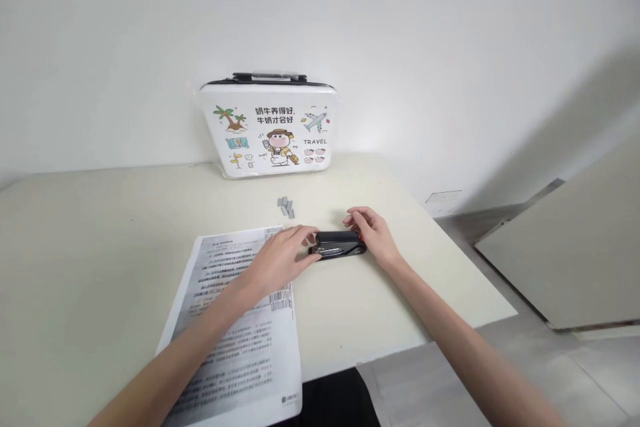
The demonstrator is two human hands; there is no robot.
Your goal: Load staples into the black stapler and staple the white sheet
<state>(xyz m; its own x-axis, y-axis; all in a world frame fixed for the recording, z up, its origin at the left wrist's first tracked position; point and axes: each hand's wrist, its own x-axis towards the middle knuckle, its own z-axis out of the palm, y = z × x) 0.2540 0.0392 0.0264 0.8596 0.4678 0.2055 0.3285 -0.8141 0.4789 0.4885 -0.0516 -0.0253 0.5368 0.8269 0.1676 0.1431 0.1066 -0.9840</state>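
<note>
A black stapler [336, 244] lies flat on the cream table [100, 240], just right of a printed paper sheet [240, 340]. My left hand [283, 255] rests over the sheet's top right corner with its fingertips on the stapler's left end. My right hand [371, 232] grips the stapler's right end, where a bit of red shows. A few strips of grey staples [286, 206] lie on the table just behind the stapler, touched by neither hand.
A white case [267, 128] with cartoon travel drawings and a black handle stands upright against the wall at the table's back. The table's right edge runs close to my right arm; beyond it are grey floor and a leaning pale board [575, 247].
</note>
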